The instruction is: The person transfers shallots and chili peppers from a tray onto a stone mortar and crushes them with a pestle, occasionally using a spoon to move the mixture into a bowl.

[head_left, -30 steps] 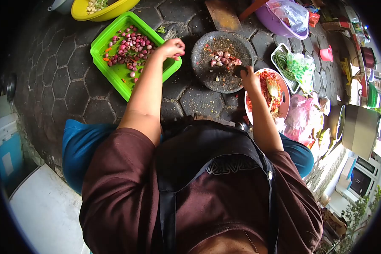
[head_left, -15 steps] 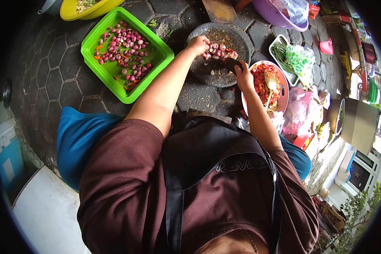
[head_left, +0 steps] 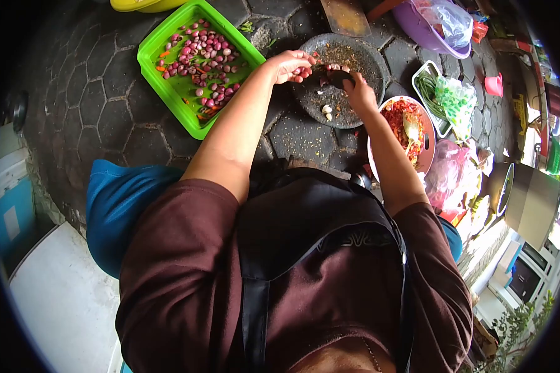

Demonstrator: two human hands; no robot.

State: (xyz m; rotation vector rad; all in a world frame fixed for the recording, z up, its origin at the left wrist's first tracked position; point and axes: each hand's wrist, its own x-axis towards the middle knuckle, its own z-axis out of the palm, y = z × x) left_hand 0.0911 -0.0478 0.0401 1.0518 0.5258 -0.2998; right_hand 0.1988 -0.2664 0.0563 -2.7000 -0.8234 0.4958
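On the paved floor, your green tray lies left of the stone mortar, apparently placed for easy left-side reach. The pink bowl of chopped red food sits right, partly behind your forearm; the yellow basin is cut off by the frame. Your left hand curls around shallots at the mortar's edge, their count unclear. Your right hand grips a dark pestle, probably for control; fingers hide its held end. Pale cloves lie in the mortar.
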